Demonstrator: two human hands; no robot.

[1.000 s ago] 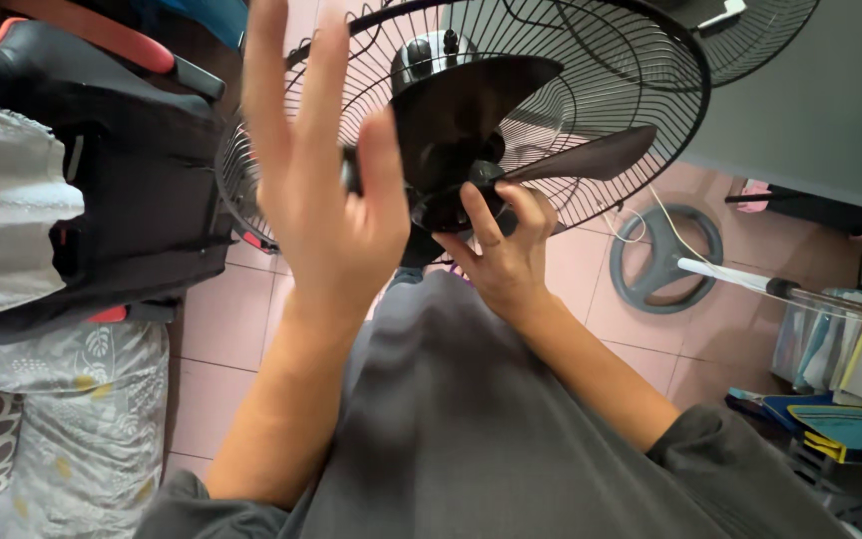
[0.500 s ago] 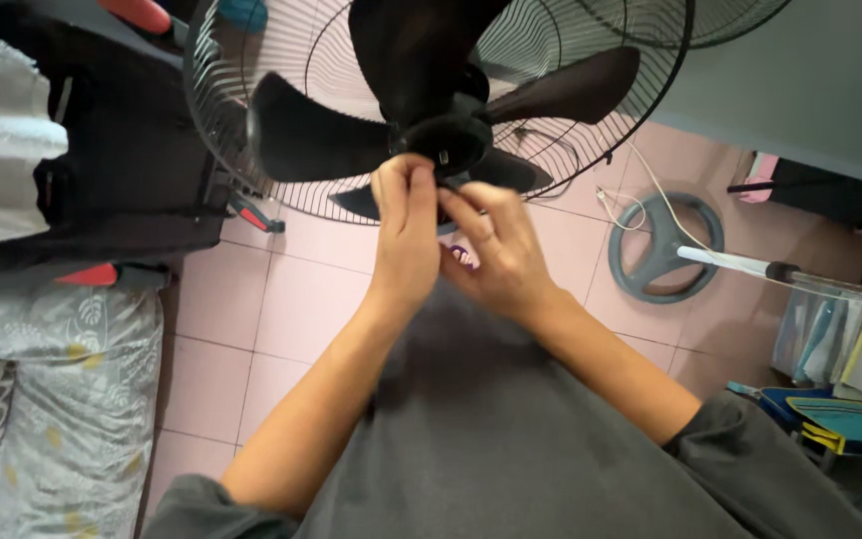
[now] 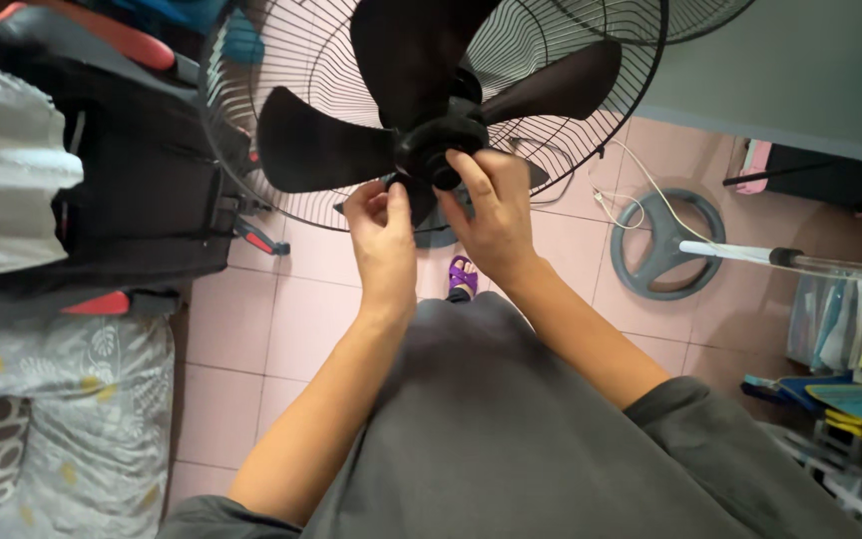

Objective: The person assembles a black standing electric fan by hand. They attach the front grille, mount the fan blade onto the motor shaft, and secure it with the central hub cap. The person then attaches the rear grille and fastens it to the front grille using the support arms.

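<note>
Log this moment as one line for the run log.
left hand: touching hub | right hand: gripping hub | blades: mounted | grille: behind blades

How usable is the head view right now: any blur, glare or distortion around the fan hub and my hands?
Head view: daylight is even with no glare. The hub and black blades are so dark that their detail is lost. The left hand and right hand are sharp. The wide lens bends the wire guard and stretches the edges. The bag sits in shade.
</note>
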